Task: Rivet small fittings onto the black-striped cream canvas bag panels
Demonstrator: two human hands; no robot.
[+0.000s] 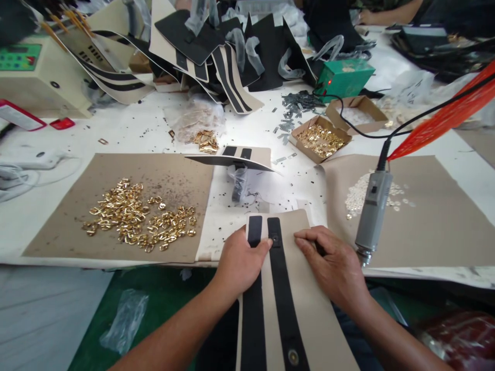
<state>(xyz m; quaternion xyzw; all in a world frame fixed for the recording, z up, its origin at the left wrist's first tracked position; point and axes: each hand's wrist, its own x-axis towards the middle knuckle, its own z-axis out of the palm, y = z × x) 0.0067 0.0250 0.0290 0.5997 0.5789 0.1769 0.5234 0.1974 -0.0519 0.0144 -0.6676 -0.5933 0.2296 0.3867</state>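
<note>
A beige panel with two black stripes (279, 288) extends from the table edge down toward my lap. My left hand (242, 260) grips its left edge, thumb pressed on top beside a small dark square piece (275, 240) on the right stripe. A round metal snap (293, 356) sits lower on that stripe. Over the panel's right edge is my right hand (334, 263), thumb and forefinger pinched; whatever lies between the fingertips is too small or hidden to make out. A grey electric screwdriver (374, 211) hangs by its cord just right of that hand.
Gold-coloured buckles (135, 216) lie heaped on a brown sheet at left. Clear small rings (359, 196) are spread at right. A cardboard box of gold parts (320, 138), a green box (345, 76) and stacked black panels (266, 56) stand behind. A person's arm (390, 14) shows far right.
</note>
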